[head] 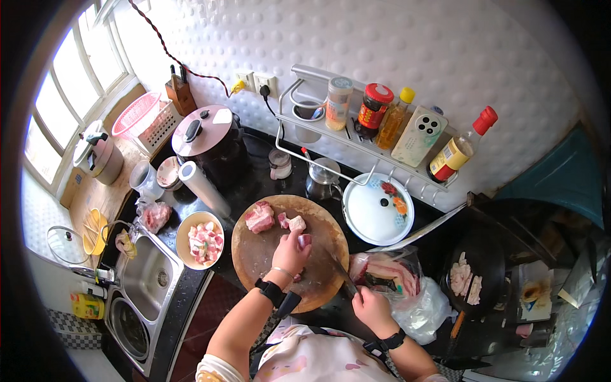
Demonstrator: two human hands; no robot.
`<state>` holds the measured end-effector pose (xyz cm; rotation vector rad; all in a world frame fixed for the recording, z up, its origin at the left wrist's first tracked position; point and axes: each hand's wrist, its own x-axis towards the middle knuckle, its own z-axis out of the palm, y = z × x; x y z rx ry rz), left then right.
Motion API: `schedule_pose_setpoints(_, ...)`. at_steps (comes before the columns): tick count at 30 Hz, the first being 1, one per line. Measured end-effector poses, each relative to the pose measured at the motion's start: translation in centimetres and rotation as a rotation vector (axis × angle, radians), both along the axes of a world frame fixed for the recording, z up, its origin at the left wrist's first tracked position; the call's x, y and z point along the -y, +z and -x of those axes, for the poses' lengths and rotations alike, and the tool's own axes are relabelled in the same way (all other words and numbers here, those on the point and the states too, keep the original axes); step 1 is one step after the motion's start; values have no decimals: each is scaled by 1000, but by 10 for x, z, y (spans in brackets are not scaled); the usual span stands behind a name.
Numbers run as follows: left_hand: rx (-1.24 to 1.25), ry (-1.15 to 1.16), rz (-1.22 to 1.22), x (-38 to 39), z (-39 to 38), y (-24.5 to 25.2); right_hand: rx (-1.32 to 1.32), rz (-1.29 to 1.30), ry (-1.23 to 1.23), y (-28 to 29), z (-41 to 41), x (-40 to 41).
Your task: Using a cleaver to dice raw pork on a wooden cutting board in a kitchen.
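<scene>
A round wooden chopping board (pixel 253 281) lies on the black counter before me. My left hand (pixel 289 250) is over its middle, fingers closed on a small piece of raw meat (pixel 304 240). Handle in fist, my right hand (pixel 373 308) grips a kitchen knife (pixel 344 273) at the board's right edge, its blade reaching in over the wood. Beyond my left fingers lie two smaller meat pieces (pixel 292 222), with a larger chunk of raw meat (pixel 260 217) to their left. Another scrap sits partly behind my left wrist. A cream bowl (pixel 181 241) left of the board holds cut meat cubes (pixel 205 242).
Plastic-bagged meat (pixel 394 277) lies close by my right hand. Further right, a wok (pixel 491 267) holds pale meat pieces and a spatula (pixel 458 324). A steel sink (pixel 148 277) is at left. Behind the board stand a lidded enamel pot (pixel 367 215), a steel jug (pixel 322 179) and a wall rack (pixel 305 122).
</scene>
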<state>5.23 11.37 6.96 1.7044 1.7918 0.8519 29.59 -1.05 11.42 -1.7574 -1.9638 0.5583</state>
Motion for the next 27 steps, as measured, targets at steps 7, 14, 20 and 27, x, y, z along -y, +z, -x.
schedule_pose_setpoints(7,-184,-116,148,45,23,13,-26,15,-31,-6,-4,-6)
schedule_pose_setpoints(14,-250,-218,212,52,16,-36,-50,2,-33,-8,2,-10)
schedule_pose_setpoints(20,275,10,122,40,14,-34,-8,11,-24,-9,-3,-4)
schedule_pose_setpoints(27,517,78,-4,16,6,-24,-28,-16,-27,-11,-4,-5)
